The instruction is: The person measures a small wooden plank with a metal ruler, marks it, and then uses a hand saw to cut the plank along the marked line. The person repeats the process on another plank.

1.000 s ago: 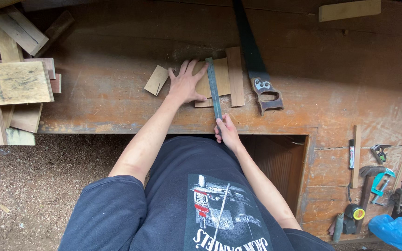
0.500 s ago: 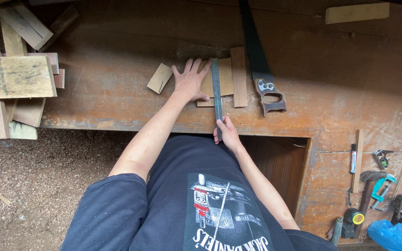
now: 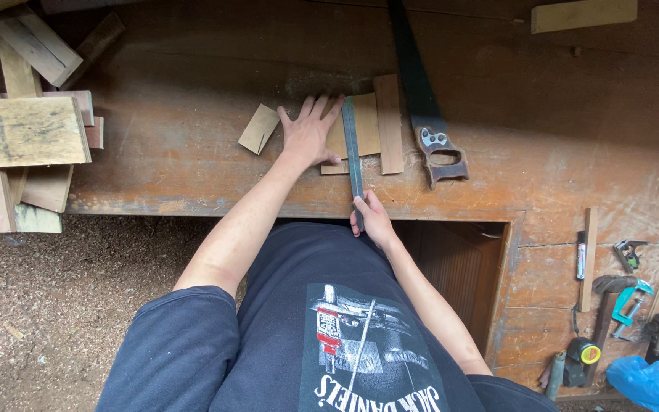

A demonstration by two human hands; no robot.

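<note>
Nearest the body, the right hand [image 3: 371, 216] is closed around the near end of a long, narrow metal ruler [image 3: 353, 156], gripping it right at the front edge of the bench [image 3: 192, 164]. The ruler runs straight away from the person and lies across a flat piece of wood [image 3: 366, 126].

A little farther in, the left hand [image 3: 310, 131] lies flat with its fingers spread, palm down, pressing on the left part of that piece of wood, just beside the ruler. It grips nothing; it only bears down on the board.

Compared with a second ago, both hands and the ruler sit in much the same place relative to the board. What has shifted is mostly the view, which has tilted a little. The ruler looks settled across the board and held steady, not being repositioned.

Just left of the left hand lies a small wood offcut [image 3: 258, 129], apart from it. To the right of the board a narrow wood strip [image 3: 389, 122] lies alongside it, and beyond that a handsaw [image 3: 421, 99] lies with its handle toward the person.

Farther off, at the left end of the bench, is a pile of scrap boards [image 3: 17, 130]. At the far right edge another wood block [image 3: 583, 14] lies alone.
</note>
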